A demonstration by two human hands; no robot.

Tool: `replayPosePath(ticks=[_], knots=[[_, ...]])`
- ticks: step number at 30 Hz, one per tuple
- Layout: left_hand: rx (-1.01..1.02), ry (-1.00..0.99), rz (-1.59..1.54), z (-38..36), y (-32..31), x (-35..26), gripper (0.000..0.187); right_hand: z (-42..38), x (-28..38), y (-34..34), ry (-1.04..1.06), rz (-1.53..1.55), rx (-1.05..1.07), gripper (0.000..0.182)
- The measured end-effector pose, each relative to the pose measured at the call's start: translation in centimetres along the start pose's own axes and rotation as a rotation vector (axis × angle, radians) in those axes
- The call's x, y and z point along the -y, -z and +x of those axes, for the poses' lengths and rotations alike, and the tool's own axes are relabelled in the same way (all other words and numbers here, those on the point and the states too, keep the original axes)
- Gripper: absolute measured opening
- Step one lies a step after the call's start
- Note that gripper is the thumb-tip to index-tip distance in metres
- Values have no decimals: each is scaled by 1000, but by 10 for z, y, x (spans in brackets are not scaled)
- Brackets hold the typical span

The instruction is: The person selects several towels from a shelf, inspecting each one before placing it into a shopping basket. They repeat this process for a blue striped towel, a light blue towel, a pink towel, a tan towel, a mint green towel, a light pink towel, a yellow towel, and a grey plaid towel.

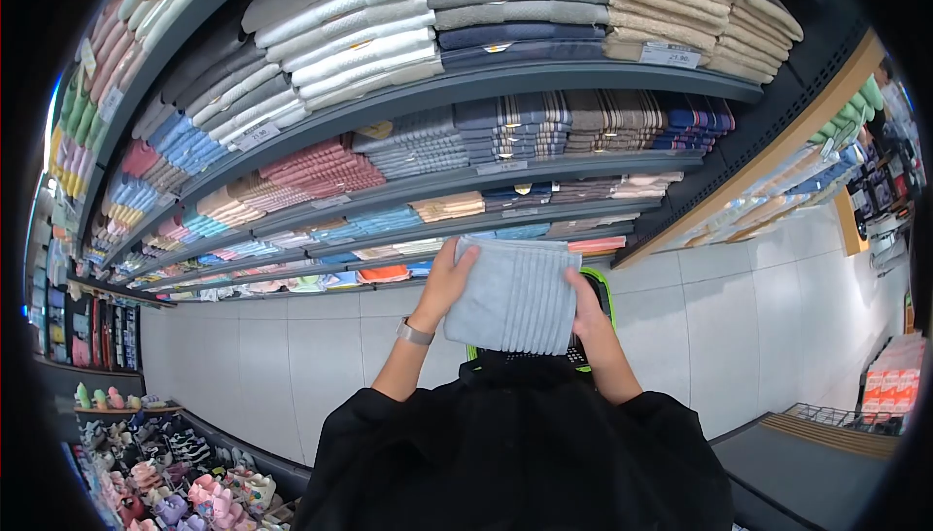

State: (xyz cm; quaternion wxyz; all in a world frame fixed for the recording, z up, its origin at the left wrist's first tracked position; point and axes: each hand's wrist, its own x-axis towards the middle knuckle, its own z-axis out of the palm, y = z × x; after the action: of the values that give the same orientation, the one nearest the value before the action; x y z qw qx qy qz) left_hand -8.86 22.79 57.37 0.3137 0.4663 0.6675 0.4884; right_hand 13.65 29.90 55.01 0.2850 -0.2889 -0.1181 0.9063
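A folded light blue-grey towel (505, 298) with a ribbed band is held up in front of my chest. My left hand (449, 280) grips its left edge, the thumb lying on the front face. On the opposite edge, my right hand (586, 306) holds it with the thumb on the near side; the other fingers are mostly hidden behind. Below and behind the towel shows part of a black basket with a bright green rim (611, 300). The towel covers most of that basket, so its contents cannot be made out.
Shelves (544, 79) stacked with folded towels curve across the front, with price tags (671, 55) on their edges. A wooden end panel (748, 167) stands at right. Slippers (185, 492) fill a low display at lower left. Pale floor tiles (292, 356) lie around me.
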Motion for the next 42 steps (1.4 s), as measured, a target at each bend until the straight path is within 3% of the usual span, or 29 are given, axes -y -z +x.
replayPosePath(ticks=[2, 3, 5, 10, 13, 14, 16, 18, 20, 22, 26, 28, 30, 32, 36, 39, 42], knots=[[31, 308, -328, -1, -6, -8, 42, -3, 6, 4, -63, -322, 17, 51], [27, 313, -330, -5, -8, -7, 42, -3, 10, 9, -70, -324, 17, 51], [205, 612, -1004, -16, -8, 4, 46, -1, 21, 19, -146, -56, 115, 43], [182, 597, -892, -83, -49, 20, 49, 1, 40, 36, -192, 50, 46, 37], [-98, 546, -688, -106, -64, 3, 34, -4, 42, 36, -286, 33, 47, 35], [-110, 561, -693, -114, -68, -2, 34, -5, 45, 31, -321, 1, 76, 33], [-279, 395, -453, -127, -74, -6, 33, -12, 43, 24, -322, -68, 83, 35], [-298, 362, -471, -140, -72, 8, 35, -17, 36, 18, -357, -111, 131, 36], [-303, 326, -488, -148, -64, 14, 36, -20, 26, 15, -366, -118, 124, 36], [-222, 568, -1107, -156, -56, 21, 40, -27, 13, 19, -374, -129, 115, 36], [-112, 700, -1082, -188, -58, 57, 41, -36, -25, 44, -402, -227, 56, 36], [-210, 543, -832, -212, -68, 65, 39, -45, -53, 74, -395, -307, -30, 34], [-205, 535, -746, -235, -76, 87, 38, -53, -91, 120, -440, -373, -65, 32], [-208, 534, -655, -261, -86, 111, 37, -71, -125, 158, -450, -281, -12, 36], [-142, 646, -685, -289, -95, 145, 36, -88, -159, 198, -563, -235, -104, 41], [-127, 677, -776, -275, -103, 151, 37, -82, -173, 227, -685, -87, -214, 43], [-134, 696, -842, -250, -110, 134, 37, -78, -190, 258, -675, 116, -139, 44]])
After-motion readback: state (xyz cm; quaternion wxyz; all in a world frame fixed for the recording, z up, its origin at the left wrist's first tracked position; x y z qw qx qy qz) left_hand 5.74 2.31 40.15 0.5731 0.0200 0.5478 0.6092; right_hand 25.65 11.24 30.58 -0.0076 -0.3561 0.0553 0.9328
